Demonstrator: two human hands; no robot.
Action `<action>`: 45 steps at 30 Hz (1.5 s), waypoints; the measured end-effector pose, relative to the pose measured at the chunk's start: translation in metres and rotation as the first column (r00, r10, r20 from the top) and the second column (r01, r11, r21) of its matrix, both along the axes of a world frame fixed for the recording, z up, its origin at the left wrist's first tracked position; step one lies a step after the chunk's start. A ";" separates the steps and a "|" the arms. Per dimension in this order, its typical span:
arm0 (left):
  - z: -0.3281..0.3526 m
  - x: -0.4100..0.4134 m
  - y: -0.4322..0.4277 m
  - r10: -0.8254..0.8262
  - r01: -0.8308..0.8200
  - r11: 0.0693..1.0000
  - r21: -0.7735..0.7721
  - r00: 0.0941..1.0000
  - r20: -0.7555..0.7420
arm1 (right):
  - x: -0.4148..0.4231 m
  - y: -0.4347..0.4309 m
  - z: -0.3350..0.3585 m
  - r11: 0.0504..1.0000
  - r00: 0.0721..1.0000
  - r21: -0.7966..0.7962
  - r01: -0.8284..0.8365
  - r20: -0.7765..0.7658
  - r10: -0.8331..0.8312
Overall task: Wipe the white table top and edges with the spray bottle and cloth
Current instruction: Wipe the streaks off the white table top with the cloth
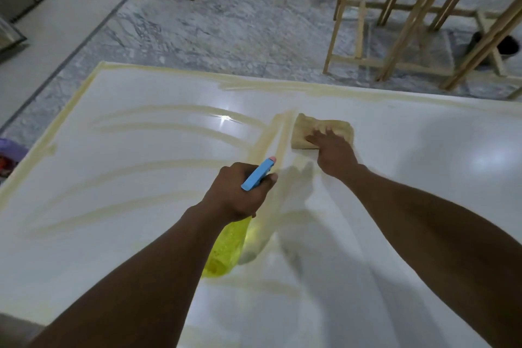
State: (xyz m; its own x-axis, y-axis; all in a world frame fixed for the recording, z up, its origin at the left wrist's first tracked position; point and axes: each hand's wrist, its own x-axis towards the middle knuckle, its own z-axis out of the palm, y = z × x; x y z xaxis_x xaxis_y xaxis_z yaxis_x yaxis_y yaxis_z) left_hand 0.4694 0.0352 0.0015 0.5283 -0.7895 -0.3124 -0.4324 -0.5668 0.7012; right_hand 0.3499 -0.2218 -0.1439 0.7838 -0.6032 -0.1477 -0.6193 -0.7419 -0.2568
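Observation:
The white table top fills the lower view, streaked with yellowish smears on its left half and along its far edge. My left hand grips a spray bottle with a blue trigger head and a yellow body, held above the table's middle with the nozzle pointing away from me. My right hand presses flat on a folded tan cloth lying on the table further out, just right of a vertical smear.
Beyond the far edge lies a grey marble floor. Wooden table frames stand at the back and back right, with a dark object under one. A purple item sits off the table's left edge.

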 end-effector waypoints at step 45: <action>0.030 0.047 0.007 -0.001 0.004 0.998 -0.066 0.999 0.049 | 0.111 -0.035 0.155 0.911 0.968 0.342 0.231 0.014 -0.251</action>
State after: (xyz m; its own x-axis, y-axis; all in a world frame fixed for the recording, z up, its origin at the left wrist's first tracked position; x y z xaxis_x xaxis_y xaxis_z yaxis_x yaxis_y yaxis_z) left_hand 0.5162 0.0423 0.0315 0.5397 -0.8090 -0.2331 -0.4686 -0.5187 0.7151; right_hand 0.4605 -0.2563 0.0108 0.6338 -0.6977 -0.3340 -0.7458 -0.4365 -0.5032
